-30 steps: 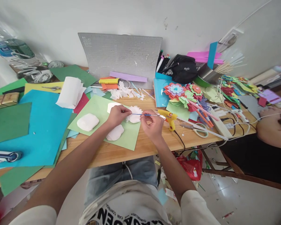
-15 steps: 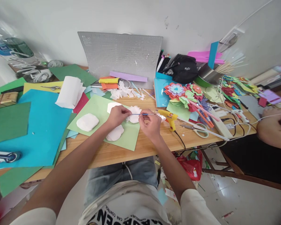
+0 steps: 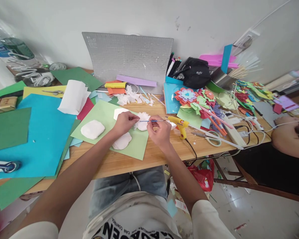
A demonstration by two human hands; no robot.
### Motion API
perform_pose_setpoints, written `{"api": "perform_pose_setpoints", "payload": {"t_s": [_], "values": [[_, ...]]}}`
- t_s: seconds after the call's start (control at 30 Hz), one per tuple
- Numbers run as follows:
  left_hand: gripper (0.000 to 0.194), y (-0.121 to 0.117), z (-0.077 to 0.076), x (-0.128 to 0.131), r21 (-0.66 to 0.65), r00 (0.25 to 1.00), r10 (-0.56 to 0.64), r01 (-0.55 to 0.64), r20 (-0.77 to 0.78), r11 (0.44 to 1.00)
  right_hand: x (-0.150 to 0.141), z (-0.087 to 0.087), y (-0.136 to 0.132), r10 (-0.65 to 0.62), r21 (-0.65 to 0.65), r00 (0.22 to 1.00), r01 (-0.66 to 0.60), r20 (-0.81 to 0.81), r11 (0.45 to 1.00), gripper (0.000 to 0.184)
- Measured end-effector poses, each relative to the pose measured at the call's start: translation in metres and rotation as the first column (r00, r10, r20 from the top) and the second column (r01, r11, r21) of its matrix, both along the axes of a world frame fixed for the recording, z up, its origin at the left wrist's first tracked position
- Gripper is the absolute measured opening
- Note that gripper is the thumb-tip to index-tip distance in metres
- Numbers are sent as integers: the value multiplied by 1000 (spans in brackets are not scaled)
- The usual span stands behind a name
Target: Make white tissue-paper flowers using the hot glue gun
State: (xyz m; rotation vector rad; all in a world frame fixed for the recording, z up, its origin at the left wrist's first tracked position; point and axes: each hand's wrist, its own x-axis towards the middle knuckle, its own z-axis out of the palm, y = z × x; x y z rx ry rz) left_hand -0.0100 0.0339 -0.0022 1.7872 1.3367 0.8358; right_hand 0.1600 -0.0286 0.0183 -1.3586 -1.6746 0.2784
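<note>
My right hand (image 3: 159,132) pinches a thin blue stick (image 3: 145,121) that points left, level, over a ruffled white paper piece (image 3: 142,125). At the stick's left end, my left hand (image 3: 126,122) has thumb and fingertips pressed together. Whether a small bit is between them I cannot make out. Under both hands lies a light green sheet (image 3: 139,151). On it rest a white paper stack (image 3: 92,129) at the left, another white stack (image 3: 122,142) below my left hand, and a white paper piece (image 3: 118,113) partly behind that hand.
Right of my hands stand a yellow glue gun (image 3: 180,124) and scissors (image 3: 213,139). Blue card (image 3: 45,132) and a white paper roll (image 3: 73,97) lie left. A grey cutting mat (image 3: 129,56) leans on the wall. Another person's arm (image 3: 289,136) rests at the right edge.
The stick's left end has drawn slightly away from my left fingertips. Both hands otherwise stay nearly in place, and the view has shifted a little.
</note>
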Motion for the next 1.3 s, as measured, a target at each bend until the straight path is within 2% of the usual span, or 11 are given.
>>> {"api": "perform_pose_setpoints", "payload": {"t_s": [0.4, 0.67, 0.83, 0.9, 0.97, 1.03, 1.1, 1.17, 1.3], "values": [[25, -2, 1, 1, -3, 1000, -5, 5, 1, 1000, -3, 0, -1, 6, -12, 1000, -5, 19, 1000, 8], [27, -1, 1, 0, 3, 1000, -6, 6, 9, 1000, 3, 2, -14, -81, 66, 991, 89, -107, 994, 8], [37, -3, 6, -2, -51, 979, 12, -2, 205, 999, 6, -9, -23, -110, 39, 959, 124, -261, 992, 11], [42, -2, 11, -4, -95, 959, 65, -40, 276, 995, 6, -13, -26, -105, 71, 941, 135, -322, 988, 10], [46, 3, 17, -7, -104, 950, 141, -116, 277, 988, 5, -16, -30, -98, 107, 925, 147, -366, 983, 9], [42, 12, 25, -7, -13, 965, 172, -173, 196, 985, 6, -17, -33, -102, 123, 909, 164, -404, 979, 9], [34, 25, 31, -2, 145, 990, 137, -139, 29, 980, 9, -18, -38, -116, 123, 883, 191, -454, 974, 9], [28, 42, 36, 10, 250, 982, 47, 0, -181, 968, 13, -21, -43, -122, 119, 852, 211, -509, 970, 8], [26, 77, 37, 43, 259, 853, -70, 233, -516, 937, 20, -30, -56, -124, 81, 811, 206, -571, 975, 7]]}}
